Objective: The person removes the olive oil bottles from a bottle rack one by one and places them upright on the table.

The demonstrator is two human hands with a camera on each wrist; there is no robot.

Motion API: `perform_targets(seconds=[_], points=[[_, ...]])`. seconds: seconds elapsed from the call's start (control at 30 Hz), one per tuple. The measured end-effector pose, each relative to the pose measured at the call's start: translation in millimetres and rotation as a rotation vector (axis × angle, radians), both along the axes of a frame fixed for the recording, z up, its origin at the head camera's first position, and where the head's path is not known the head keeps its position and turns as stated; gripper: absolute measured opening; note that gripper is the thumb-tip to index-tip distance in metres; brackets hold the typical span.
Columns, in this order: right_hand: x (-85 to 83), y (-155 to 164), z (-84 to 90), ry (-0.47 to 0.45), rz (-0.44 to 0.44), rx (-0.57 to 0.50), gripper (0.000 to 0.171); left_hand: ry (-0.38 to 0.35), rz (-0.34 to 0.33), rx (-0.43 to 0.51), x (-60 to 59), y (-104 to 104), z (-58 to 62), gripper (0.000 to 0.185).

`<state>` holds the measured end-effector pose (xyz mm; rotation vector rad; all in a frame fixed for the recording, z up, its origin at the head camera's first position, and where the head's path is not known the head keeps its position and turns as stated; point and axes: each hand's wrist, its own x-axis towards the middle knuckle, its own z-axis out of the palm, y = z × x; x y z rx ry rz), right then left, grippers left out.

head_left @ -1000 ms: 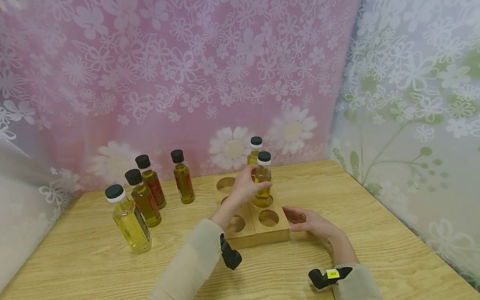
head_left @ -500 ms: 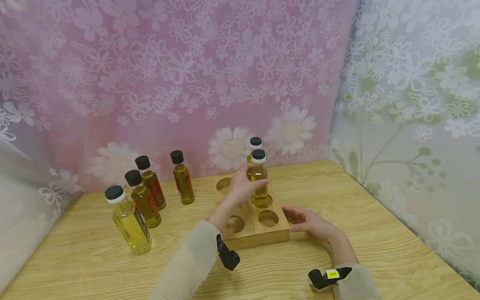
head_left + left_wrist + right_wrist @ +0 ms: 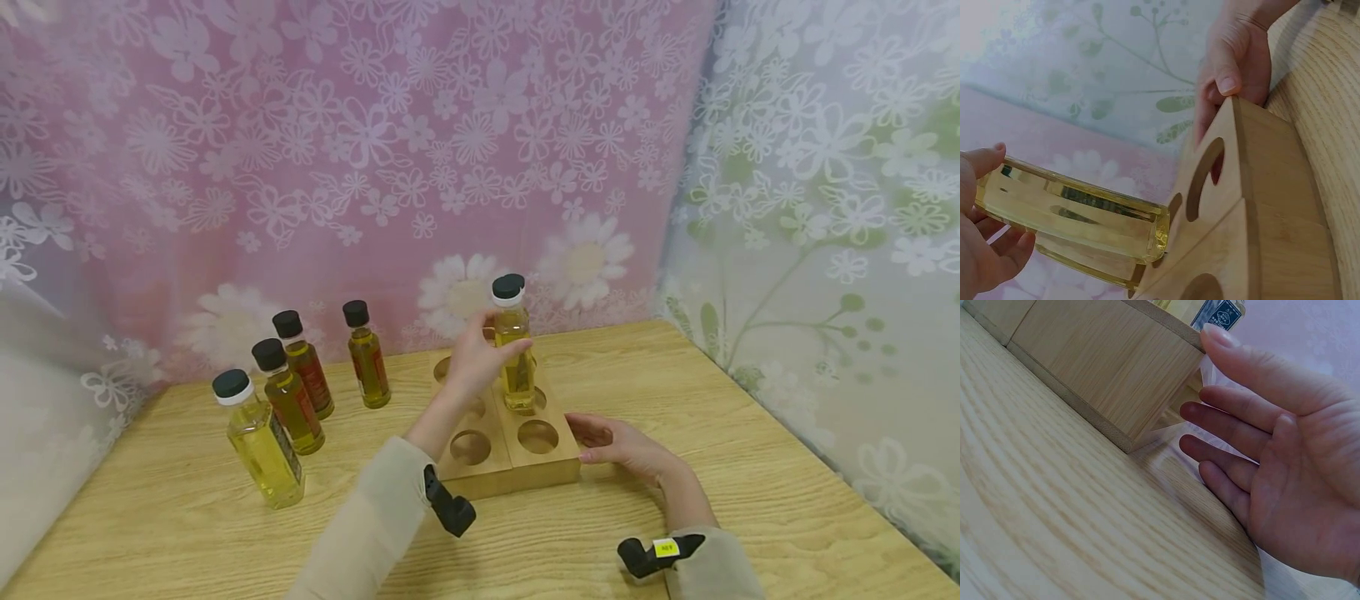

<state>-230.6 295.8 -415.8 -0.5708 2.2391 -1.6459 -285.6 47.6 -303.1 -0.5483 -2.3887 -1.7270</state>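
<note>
Oil bottle (image 3: pixel 514 350) is in the left hand (image 3: pixel 472 367), fingers wrapped round its body, base hovering just above the middle hole of the wooden rack's (image 3: pixel 510 467) right column, not seated. Left to right: four bottles (image 3: pixel 300 392) stand loose on the worktop (image 3: pixel 150 517) near the back-left edge; rack sits mid-worktop with most holes showing empty; right hand (image 3: pixel 622 446) lies flat, fingers straight against the rack's right side, gripping nothing. Judgement: rack mostly unfilled. Another bottle behind the held one is largely hidden; labels unreadable; wrist views are tight.
</note>
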Motion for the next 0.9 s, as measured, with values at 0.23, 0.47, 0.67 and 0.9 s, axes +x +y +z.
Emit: perform_targets(seconds=[0.23, 0.47, 0.67, 0.9], points=[[0.0, -0.3, -1.3, 0.024, 0.012, 0.015, 0.071, 0.030, 0.016, 0.055, 3.8, -10.0, 14.2, 0.054], [0.2, -0.4, -1.7, 0.031, 0.022, 0.015, 0.070, 0.079, 0.057, 0.067, 8.3, -25.0, 24.9, 0.052], [-0.4, -0.1, -1.5, 0.030, 0.031, 0.009, 0.070, 0.109, 0.117, 0.062, 9.0, -41.7, 28.9, 0.053], [-1.3, 0.8, -1.3, 0.023, 0.028, 0.007, 0.071, 0.102, 0.213, 0.063, 9.3, -65.1, 28.4, 0.058]])
